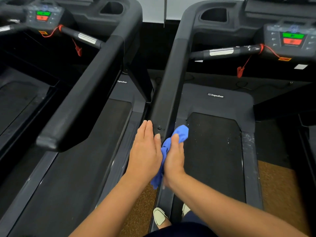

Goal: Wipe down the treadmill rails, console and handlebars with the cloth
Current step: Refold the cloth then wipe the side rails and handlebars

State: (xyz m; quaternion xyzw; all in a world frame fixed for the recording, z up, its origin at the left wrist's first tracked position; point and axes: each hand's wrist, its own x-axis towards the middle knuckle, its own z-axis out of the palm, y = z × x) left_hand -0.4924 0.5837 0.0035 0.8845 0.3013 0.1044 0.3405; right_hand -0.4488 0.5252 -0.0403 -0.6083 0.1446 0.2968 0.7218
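Right-hand treadmill (215, 95) ahead, with long black side rail (171, 79) running down toward the viewer. Laid flat against the rail's near end: left hand (145, 151), fingers (145, 129) straight and together. On the rail's other side: right hand (174, 158), fingers clamped on bunched blue cloth (182, 132), tail hanging below the wrists.

The left hand (145, 151) and right hand (174, 159) are bare, like both forearms (109, 202). A dark navy garment (179, 230) shows nearest, beside cream-white low-cut shoes (159, 218) with rounded toes.
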